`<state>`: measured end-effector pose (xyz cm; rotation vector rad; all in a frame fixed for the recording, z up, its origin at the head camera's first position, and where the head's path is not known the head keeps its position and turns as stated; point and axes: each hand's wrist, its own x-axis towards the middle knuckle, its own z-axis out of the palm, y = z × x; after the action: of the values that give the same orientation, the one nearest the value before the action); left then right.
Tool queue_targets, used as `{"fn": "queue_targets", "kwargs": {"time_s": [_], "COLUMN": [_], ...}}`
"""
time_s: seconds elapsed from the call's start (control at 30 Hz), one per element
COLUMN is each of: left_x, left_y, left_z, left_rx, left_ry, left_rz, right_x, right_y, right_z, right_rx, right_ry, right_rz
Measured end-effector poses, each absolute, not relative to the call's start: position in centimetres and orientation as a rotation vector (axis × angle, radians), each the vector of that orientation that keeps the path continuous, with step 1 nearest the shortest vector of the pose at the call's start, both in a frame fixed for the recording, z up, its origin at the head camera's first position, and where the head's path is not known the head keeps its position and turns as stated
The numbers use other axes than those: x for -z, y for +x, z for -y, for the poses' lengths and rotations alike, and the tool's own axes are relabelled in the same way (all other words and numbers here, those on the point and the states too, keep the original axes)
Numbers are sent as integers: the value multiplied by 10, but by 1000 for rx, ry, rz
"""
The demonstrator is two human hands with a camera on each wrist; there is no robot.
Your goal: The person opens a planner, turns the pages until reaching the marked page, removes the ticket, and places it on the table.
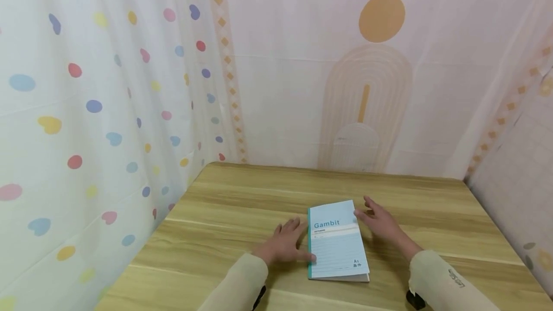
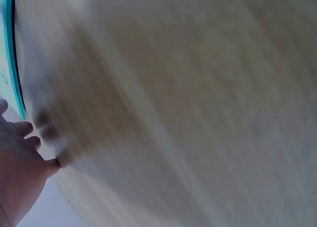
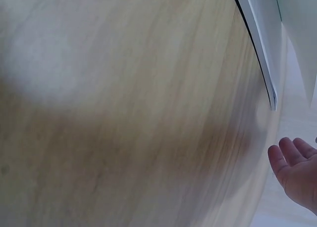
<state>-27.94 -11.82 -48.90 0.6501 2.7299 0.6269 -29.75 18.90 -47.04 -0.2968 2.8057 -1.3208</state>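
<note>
A light blue notebook with a teal spine and the word "Gambit" on its cover lies on the wooden table. Its front cover stands slightly raised along the right side; in the right wrist view a gap shows between the cover and the pages. My left hand rests at the spine side, fingers spread, thumb over the cover's lower left. At the upper right edge is my right hand, its thumb at the cover's edge and its other fingers extended beyond the notebook. Whether that thumb touches the cover is unclear.
The wood-grain table reaches back to a pale curtain with an arch pattern. A curtain with coloured dots hangs along the left side. Another light patterned cloth is at the right.
</note>
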Motion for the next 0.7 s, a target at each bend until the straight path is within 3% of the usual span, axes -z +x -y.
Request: {"fn": "queue_targets", "kwargs": {"time_s": [0.7], "left_x": [496], "left_y": [-279], "left_z": [123], "left_rx": [-530], "left_ry": [684], "left_rz": [-2695], "right_x": [481], "right_y": [-318], "right_z": [-182], "right_rx": [1427], "right_ry": [-265], "right_rz": [-2655]}}
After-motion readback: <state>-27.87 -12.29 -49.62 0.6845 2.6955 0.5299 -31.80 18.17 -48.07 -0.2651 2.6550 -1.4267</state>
